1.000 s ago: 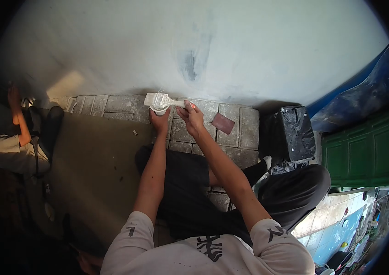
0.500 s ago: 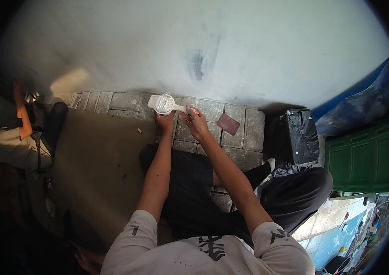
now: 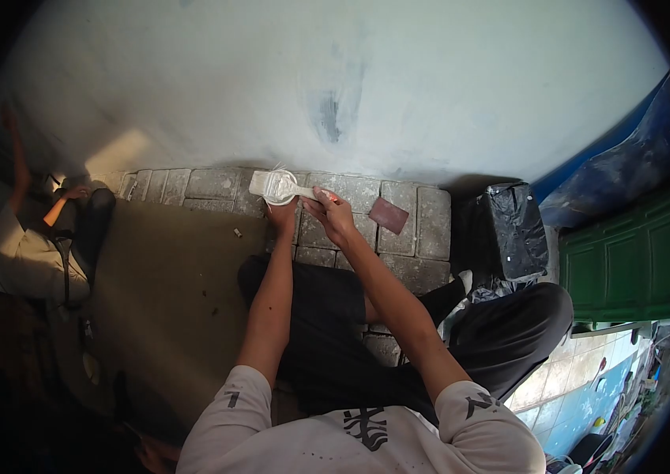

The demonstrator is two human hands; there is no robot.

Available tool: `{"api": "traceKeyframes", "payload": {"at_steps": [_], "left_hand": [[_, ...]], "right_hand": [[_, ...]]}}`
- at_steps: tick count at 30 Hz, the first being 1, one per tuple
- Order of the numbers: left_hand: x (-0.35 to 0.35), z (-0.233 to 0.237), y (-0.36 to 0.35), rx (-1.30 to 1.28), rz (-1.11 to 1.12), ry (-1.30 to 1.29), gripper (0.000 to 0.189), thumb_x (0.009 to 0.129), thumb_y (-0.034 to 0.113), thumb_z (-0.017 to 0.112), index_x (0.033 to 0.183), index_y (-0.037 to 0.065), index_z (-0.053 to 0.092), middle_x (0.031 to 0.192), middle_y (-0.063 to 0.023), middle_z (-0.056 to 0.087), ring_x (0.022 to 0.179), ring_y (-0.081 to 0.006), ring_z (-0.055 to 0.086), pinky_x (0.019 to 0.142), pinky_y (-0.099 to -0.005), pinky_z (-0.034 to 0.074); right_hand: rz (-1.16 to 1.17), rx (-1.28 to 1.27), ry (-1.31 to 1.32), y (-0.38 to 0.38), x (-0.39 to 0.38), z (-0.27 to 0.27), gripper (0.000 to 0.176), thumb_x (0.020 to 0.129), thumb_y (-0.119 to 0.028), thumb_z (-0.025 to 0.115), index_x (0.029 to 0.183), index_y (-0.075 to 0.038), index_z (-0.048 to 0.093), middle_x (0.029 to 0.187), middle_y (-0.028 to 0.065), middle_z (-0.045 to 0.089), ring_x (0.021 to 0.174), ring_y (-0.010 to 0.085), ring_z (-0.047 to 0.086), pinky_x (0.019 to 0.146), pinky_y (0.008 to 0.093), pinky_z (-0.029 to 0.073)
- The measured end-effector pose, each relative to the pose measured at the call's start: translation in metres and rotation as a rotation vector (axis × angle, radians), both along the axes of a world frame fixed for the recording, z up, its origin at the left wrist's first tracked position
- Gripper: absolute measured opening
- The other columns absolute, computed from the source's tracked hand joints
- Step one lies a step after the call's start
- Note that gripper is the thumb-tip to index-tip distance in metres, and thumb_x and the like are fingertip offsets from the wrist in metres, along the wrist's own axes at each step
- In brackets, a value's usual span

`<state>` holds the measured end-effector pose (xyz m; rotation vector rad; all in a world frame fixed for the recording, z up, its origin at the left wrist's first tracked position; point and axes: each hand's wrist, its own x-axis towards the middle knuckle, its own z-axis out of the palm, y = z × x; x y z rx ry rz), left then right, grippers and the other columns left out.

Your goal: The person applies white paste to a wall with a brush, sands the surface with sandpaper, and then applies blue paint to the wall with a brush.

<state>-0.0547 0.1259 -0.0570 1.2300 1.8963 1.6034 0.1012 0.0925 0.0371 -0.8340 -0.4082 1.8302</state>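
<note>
A pale wall (image 3: pixel 461 87) stands along the far side of a strip of grey paving blocks (image 3: pixel 212 182), with a dark smudged patch (image 3: pixel 329 114) near its middle. Close to the foot of the wall, the left hand (image 3: pixel 282 213) is wrapped around the underside of a small white cup (image 3: pixel 280 202), its fingers mostly hidden beneath it. The right hand (image 3: pixel 333 215) has its fingers closed on the handle of a paintbrush (image 3: pixel 304 191). The brush lies across the mouth of the cup, its broad head pointing left and reaching past the rim; the head and the cup are both coated in whitish material.

Just right of the right hand, a reddish-brown sheet (image 3: pixel 389 215) lies flat on the blocks. To the left of the hands spreads a brown ground surface (image 3: pixel 169 276), with a small pale scrap (image 3: pixel 238 233) on it. Farther right is a bundle in black plastic (image 3: pixel 517 233), with blue sheeting (image 3: pixel 619 174) beyond it against the wall and a green panel (image 3: pixel 627 265) to its right. At the far left another person (image 3: pixel 31 253) sits near the wall, one arm raised towards it.
</note>
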Motion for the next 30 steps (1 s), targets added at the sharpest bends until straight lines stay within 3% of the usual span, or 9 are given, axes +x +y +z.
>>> {"api": "traceKeyframes", "payload": {"at_steps": [17,30], "left_hand": [[0.0,-0.022,0.003,0.131,-0.042,-0.189,0.059,0.073,0.009,0.09,0.126,0.002,0.065,0.122,-0.0133,0.073,0.112,-0.029,0.069,0.098,-0.0412,0.052],[0.01,0.004,-0.017,0.083,-0.041,-0.206,0.066,0.075,0.009,0.091,0.132,0.0,0.059,0.126,-0.0128,0.07,0.114,-0.0236,0.067,0.099,-0.0373,0.051]], "right_hand": [[0.065,-0.038,-0.019,-0.009,0.006,0.003,0.044,0.103,-0.018,0.068,0.138,0.002,0.052,0.131,0.0138,0.064,0.121,0.0291,0.067,0.101,0.0419,0.058],[0.137,-0.012,-0.022,-0.013,0.015,-0.003,0.043,0.101,-0.021,0.07,0.136,0.0,0.054,0.134,0.0106,0.063,0.124,0.0272,0.066,0.103,0.0417,0.054]]}}
